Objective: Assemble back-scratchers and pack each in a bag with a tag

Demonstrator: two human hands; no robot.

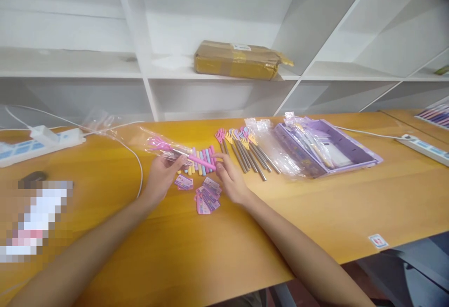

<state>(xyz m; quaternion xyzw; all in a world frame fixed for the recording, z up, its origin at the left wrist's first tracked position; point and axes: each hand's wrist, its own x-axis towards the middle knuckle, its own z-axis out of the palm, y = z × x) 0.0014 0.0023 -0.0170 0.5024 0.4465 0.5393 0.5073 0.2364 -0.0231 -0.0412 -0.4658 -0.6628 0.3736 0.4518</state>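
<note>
My left hand [162, 175] is closed on a clear plastic sleeve [154, 141] that lies across the orange table [315, 213]. Inside the sleeve is a pink hand-shaped back scratcher [164, 146]. My right hand [228, 178] pinches the pink handle end of that scratcher at the sleeve's mouth. Under both hands lies a row of pastel handles [202, 161]. A small pile of pink and purple paper tags [207, 195] sits just in front of my hands, with a single tag [184, 182] to its left.
Several metal scratchers with coloured hand tips [245, 150] lie right of my hands, beside empty clear sleeves [271, 145] and a purple box [324, 148]. Power strips sit at far left [38, 141] and far right [426, 147]. A cardboard parcel [240, 59] rests on the white shelf.
</note>
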